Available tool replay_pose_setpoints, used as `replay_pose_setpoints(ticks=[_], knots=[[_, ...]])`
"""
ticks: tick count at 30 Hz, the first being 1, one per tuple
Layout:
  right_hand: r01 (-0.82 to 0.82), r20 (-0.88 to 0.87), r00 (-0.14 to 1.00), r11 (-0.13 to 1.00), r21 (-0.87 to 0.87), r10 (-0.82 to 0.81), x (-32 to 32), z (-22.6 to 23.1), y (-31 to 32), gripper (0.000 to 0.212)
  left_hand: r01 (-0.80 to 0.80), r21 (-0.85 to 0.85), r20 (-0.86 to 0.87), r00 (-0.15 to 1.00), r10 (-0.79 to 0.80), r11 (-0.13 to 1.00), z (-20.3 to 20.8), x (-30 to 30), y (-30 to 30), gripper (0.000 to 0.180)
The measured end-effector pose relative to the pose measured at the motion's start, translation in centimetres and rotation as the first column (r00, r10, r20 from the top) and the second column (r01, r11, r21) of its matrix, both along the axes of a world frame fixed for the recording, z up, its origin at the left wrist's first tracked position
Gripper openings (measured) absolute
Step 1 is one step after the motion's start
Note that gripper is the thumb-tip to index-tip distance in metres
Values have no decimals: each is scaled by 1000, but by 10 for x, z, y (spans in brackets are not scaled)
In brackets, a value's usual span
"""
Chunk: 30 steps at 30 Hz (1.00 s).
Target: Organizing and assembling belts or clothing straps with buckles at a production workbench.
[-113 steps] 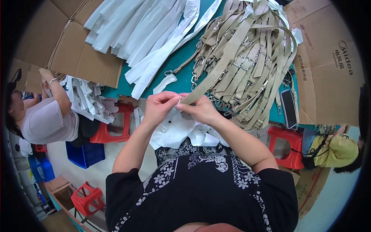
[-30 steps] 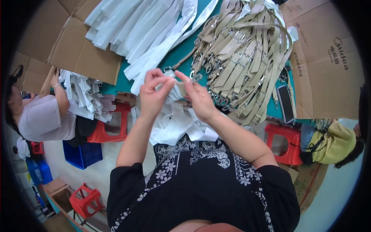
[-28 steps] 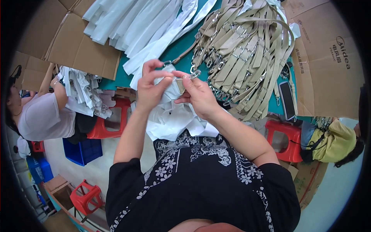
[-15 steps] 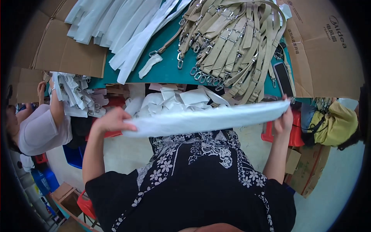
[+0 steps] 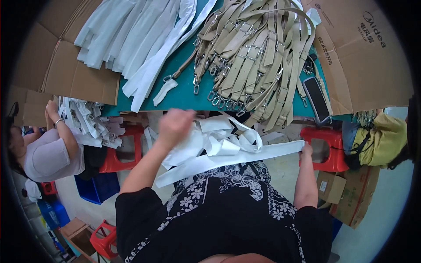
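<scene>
My right hand (image 5: 306, 150) grips one end of a long white strip (image 5: 245, 154), which looks like thin paper or fabric. From there the strip stretches across my lap, its far end lying low on the left. My left hand (image 5: 175, 126) is raised near the table's front edge, off the strip; motion blurs its fingers. Below and beside it, a loose heap of white strips (image 5: 219, 136) lies in front of me. On the green table, beige straps (image 5: 258, 65) with metal clasps are piled, and flat white strips (image 5: 118, 35) lie fanned to their left.
A phone (image 5: 316, 98) lies at the table's (image 5: 186, 98) right front edge. Cardboard panels (image 5: 364, 57) flank the table on both sides. Red stools (image 5: 326, 149) stand beyond my lap. One person (image 5: 52, 149) works at left; another in yellow (image 5: 379, 142) sits at right.
My left hand has let go of the strip and moved up and right. My right hand has lowered and shifted left, still holding its end. The strip has dropped onto my lap.
</scene>
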State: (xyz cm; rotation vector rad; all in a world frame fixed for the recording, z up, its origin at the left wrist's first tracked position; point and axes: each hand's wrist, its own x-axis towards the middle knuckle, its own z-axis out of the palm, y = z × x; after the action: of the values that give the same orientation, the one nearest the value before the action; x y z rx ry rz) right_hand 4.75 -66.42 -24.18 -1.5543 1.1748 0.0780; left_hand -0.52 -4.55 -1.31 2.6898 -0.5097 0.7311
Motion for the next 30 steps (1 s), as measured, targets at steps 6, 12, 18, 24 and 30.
replay_pose_setpoints(ticks=[6,12,18,24,30], knots=[[-625,-377,778,674,-393,502,29,82,40,40,-456,280,-75,867,492,845,18,29,57,12],[-960,-624,-138,-259,-107,769,30,176,115,36,-333,103,-26,941,337,937,48,36,26,14],[-934,129,-319,-289,-211,939,6,299,272,29,280,174,-431,883,-183,944,7,9,-21,23],[-590,348,-216,163,-791,912,9,307,379,30,119,-438,-288,920,-265,891,94,33,-42,11],[-964,781,179,266,17,598,56,356,401,13,-20,-969,-184,718,-671,244,73,53,-21,85]])
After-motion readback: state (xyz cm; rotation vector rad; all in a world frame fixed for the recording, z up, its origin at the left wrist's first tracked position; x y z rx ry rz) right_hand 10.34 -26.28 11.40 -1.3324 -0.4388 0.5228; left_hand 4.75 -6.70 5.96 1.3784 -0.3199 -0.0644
